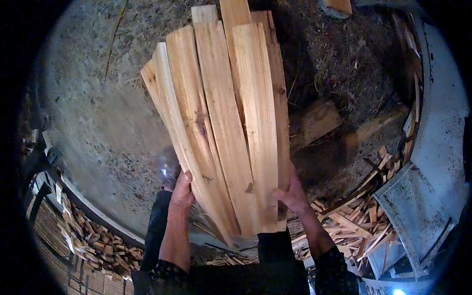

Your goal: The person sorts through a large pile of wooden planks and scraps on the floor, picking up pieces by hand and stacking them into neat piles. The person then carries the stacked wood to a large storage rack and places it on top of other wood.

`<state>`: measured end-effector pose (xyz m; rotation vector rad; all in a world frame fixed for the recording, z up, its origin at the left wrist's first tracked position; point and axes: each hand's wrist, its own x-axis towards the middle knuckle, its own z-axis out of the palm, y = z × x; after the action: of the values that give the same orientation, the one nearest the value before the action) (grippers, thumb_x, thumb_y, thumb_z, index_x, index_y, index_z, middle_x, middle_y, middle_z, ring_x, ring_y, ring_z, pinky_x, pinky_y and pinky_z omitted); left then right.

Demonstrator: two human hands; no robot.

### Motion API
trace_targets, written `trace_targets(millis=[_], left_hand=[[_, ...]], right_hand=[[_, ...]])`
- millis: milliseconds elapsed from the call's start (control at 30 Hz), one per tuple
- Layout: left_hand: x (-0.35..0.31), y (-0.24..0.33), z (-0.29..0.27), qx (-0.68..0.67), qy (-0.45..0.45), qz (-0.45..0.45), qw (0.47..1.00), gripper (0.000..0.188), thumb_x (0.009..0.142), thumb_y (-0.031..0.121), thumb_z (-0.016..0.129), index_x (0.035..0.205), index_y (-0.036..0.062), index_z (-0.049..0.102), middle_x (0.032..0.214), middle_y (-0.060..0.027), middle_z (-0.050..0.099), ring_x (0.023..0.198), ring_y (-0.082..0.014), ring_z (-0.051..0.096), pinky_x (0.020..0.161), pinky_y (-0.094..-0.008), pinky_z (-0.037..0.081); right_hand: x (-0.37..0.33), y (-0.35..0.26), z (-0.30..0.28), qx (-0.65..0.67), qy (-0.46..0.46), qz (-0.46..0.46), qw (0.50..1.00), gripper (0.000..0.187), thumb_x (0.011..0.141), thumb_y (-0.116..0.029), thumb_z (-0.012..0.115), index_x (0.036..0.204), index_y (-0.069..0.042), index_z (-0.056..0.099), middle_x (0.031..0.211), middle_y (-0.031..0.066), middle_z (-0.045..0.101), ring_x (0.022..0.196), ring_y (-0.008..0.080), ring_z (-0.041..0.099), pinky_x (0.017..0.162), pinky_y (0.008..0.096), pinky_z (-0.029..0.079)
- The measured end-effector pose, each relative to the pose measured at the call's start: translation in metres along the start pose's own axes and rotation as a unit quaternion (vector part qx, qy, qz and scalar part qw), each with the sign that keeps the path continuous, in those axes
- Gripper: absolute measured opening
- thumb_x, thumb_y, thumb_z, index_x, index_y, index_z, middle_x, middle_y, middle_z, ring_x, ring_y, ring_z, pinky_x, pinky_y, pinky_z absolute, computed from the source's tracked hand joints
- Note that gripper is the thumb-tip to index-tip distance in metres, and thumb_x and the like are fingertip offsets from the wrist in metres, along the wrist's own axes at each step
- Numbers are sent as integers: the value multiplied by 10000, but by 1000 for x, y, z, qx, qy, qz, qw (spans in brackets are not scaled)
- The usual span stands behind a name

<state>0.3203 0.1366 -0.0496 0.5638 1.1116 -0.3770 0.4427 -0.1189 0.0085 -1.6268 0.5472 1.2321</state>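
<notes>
A bundle of long, pale wooden boards point(221, 108) stretches away from my body, several of them side by side with uneven far ends. My left hand point(183, 191) grips the bundle's left edge close to its near end, thumb up along the outer board and the other fingers hidden beneath. On the opposite edge, my right hand point(293, 194) clasps the bundle, slightly blurred, with its thumb on the right-hand boards. Dark knots mark some of the boards. Both forearms come up from below in dark sleeves.
Split wood pieces point(101, 243) are heaped at the lower left, and a pile of wood scraps point(361, 221) lies at the lower right. Grey sheet panels point(418, 211) stand at the right. Bare dirt ground point(113, 113) surrounds the bundle, with a wooden block point(338, 6) at the top.
</notes>
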Motion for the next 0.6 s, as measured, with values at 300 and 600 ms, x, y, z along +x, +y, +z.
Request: trace_targets(millis=[300, 600], left_hand=[[-53, 1, 9, -87, 174, -1, 981, 422, 754, 499, 449, 901, 108, 513, 874, -70, 546, 804, -223, 520, 728, -360, 449], [-223, 86, 104, -24, 216, -85, 972, 427, 672, 492, 482, 838, 104, 543, 804, -99, 547, 770, -276, 535, 685, -425, 452]], right_hand=[[-68, -38, 21, -55, 7, -75, 996, 873, 580, -181, 680, 1265, 35, 184, 1182, 178, 397, 1101, 260, 396, 930, 367, 314], [-246, -181, 37, -102, 4, -121, 987, 820, 624, -180, 667, 1258, 43, 197, 1148, 178, 439, 1049, 246, 451, 873, 353, 380]])
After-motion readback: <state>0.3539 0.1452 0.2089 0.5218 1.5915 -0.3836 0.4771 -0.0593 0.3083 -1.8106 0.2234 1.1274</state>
